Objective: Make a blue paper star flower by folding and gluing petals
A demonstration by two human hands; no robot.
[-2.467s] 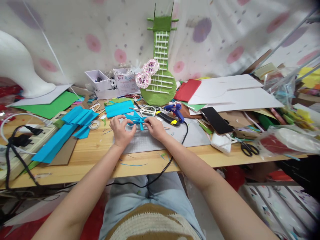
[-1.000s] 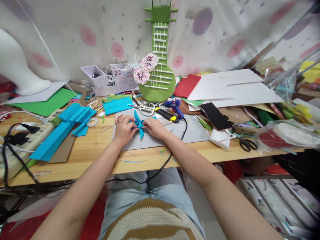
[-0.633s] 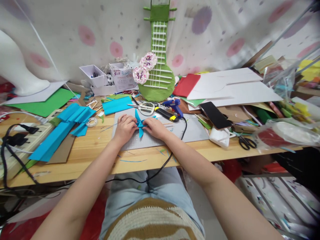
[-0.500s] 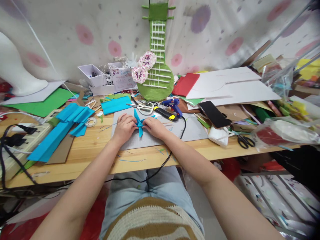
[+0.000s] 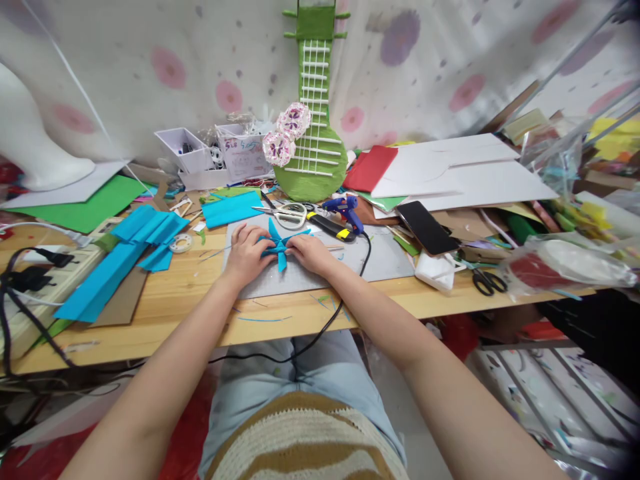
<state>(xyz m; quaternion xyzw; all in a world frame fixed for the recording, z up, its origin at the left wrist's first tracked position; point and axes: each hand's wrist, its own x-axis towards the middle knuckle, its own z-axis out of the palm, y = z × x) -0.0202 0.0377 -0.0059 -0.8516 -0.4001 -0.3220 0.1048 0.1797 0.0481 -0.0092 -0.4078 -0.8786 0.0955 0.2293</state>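
Note:
Between my hands, low over a grey cutting mat, is a blue folded paper piece with several pointed arms spreading from its middle. My left hand pinches its left side with thumb and fingers. On the right side, my right hand grips it with bent fingers, which partly cover the paper. Just behind the piece lie white-handled scissors, a black and yellow utility knife and a blue glue gun.
A green paper-covered lute shape stands at the back. Blue paper strips and a power strip lie left. A phone, black scissors and white boards are right. The glue gun's cord crosses the front edge.
My left hand has shifted slightly left along the blue paper piece, showing more of its middle. My right hand stays almost in place.

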